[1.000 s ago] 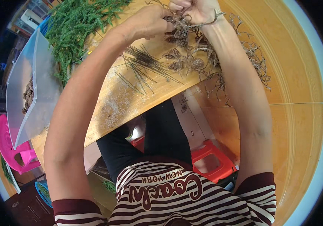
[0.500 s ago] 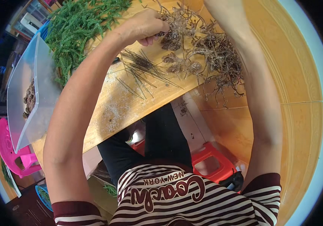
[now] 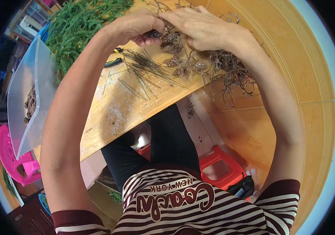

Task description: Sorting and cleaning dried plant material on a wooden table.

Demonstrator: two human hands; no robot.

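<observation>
Near the table's far edge, my left hand (image 3: 138, 27) is closed, fingers curled around a small dark pine cone (image 3: 153, 34). My right hand (image 3: 204, 29) reaches across with its fingertips meeting the left hand's; its fingers are drawn together, and what they pinch is hidden. Below and around the right hand lie dried brown twigs with pine cones (image 3: 172, 44), a tangled bunch of which (image 3: 228, 64) hangs over the table's edge. Several thin dark green wire stems (image 3: 146, 66) lie nearer to me, beside a yellow-and-black tool handle (image 3: 114, 62).
Green artificial fir sprigs (image 3: 77, 31) cover the far left of the wooden table (image 3: 136, 111). A translucent plastic bin (image 3: 24, 105) with brown cones stands at the left. White crumbs are scattered on the tabletop. A pink chair (image 3: 9, 152) and a red stool (image 3: 222, 168) stand below.
My right hand has come down and left from the upper right to meet my left hand. The left hand has shifted slightly left, uncovering the tool handle.
</observation>
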